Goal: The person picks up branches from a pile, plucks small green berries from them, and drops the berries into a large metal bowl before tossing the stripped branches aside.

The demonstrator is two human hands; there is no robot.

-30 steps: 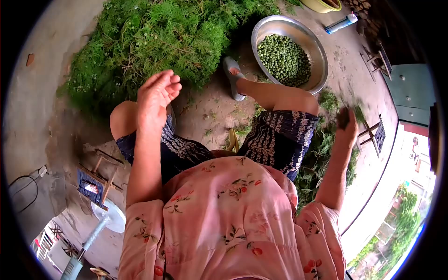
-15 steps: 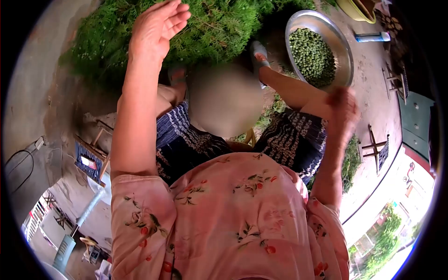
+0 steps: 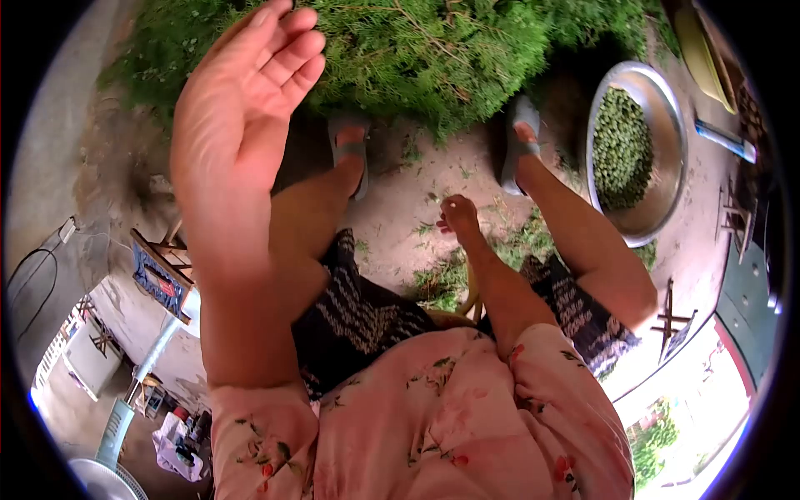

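Note:
My left hand (image 3: 237, 108) is raised close to the camera at the upper left, holding nothing, with its fingers loosely bent and slightly apart. Behind it lies a big heap of green, feathery conifer branches (image 3: 450, 67). Low between the knees is my right hand (image 3: 458, 215), its fingers curled in; whatever they hold, if anything, is too small to name. Beneath that hand are bare ground and scattered green sprigs (image 3: 442, 279). A metal basin (image 3: 671, 171) beside my right foot contains many small, round green pieces (image 3: 621, 150).
A yellow-green tub (image 3: 704, 58) stands beyond the basin, near a pale blue tube-like object (image 3: 725, 140). Small stools (image 3: 673, 321) are at the right, and another stool (image 3: 162, 275) is at the left. A light blue fan (image 3: 117, 429) is at the lower left.
My right hand has moved from over my right knee to between my knees. My left hand now appears larger and farther left. The view has shifted, putting the basin farther right.

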